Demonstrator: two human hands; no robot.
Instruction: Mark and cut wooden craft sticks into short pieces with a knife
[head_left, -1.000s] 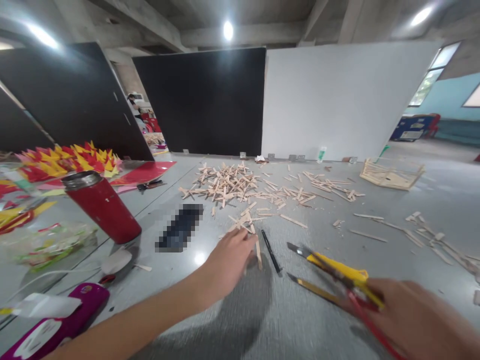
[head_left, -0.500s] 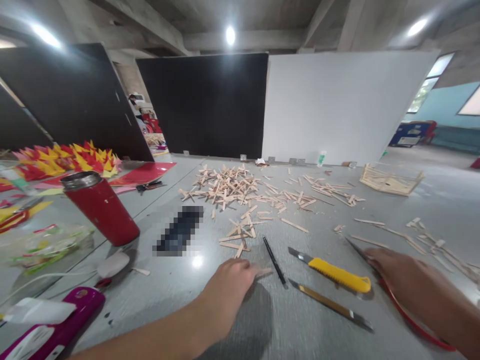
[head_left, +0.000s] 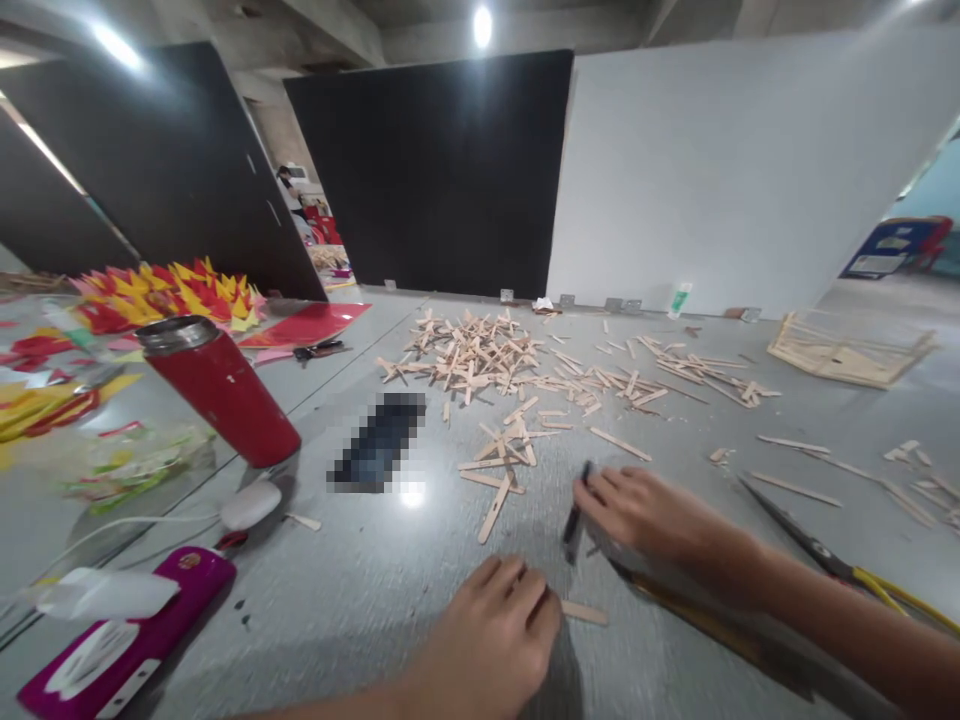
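Pale wood shows at the fingertips of the left hand (head_left: pixel 495 625): its curled grip holds one end of a flat stick (head_left: pixel 586 612), the bare length pointing right. Just beyond that stick, the right hand (head_left: pixel 645 510) has its grip closed on a black pen (head_left: pixel 574 525), tilted and slightly blurred. A craft knife (head_left: pixel 667 596) lies on the desk (head_left: pixel 337 590), partly hidden by the right forearm, with scissors (head_left: pixel 823 556) farther right. Past both hands, loose sticks (head_left: pixel 495 510) lie before a larger heap (head_left: pixel 472 350).
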